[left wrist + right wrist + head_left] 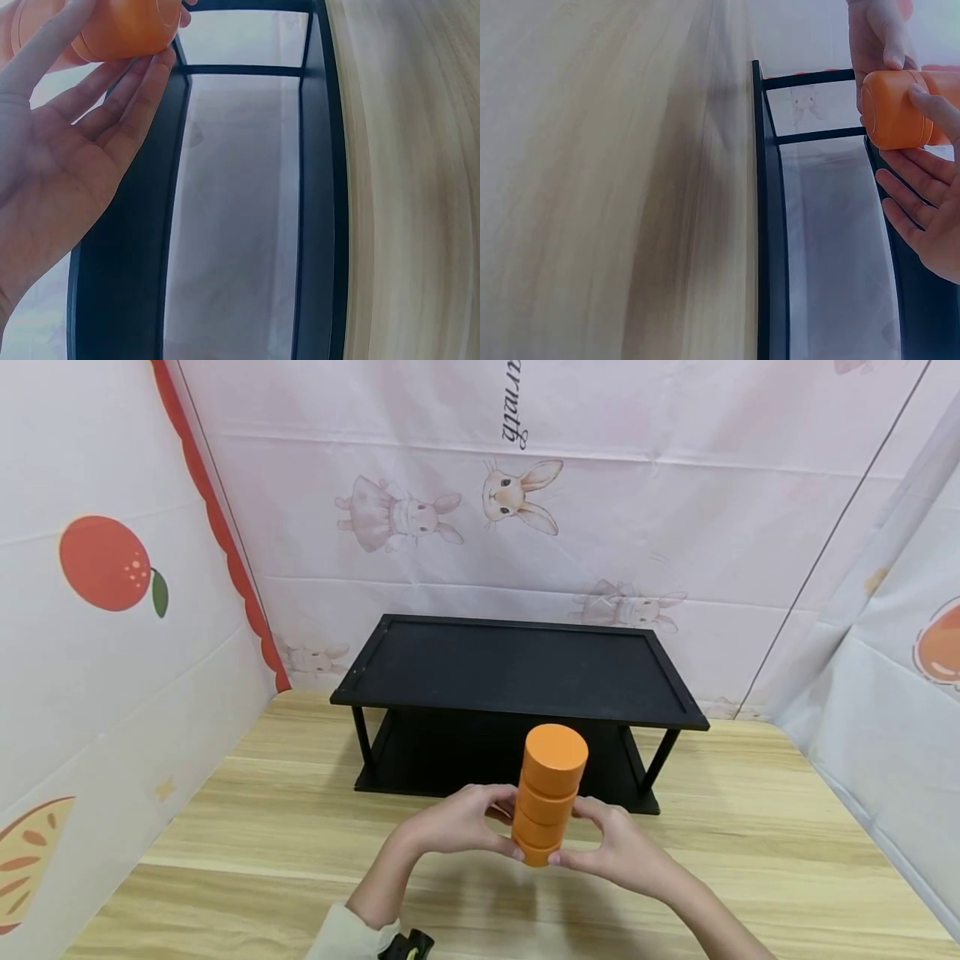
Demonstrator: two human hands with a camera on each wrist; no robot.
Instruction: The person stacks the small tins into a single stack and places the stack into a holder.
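An orange ridged cylinder (546, 797), flat on top, is held up above the table in front of a black two-tier shelf (517, 668). From the left side my left hand (468, 822) grips it, thumb on its lower front and fingers behind. Opposite, my right hand (618, 847) pinches it with the thumb near its bottom edge and fingers at the far side. In the left wrist view the cylinder (127, 30) lies across the left fingertips. The right wrist view shows the cylinder's rounded base (896, 109) between both hands.
The shelf's lower tier (450, 752) sits on a light wooden table (262, 835). Behind hangs a pink cloth printed with rabbits (517, 497). White fruit-printed cloths (97, 693) flank the table. A dark band (407, 945) is around the left wrist.
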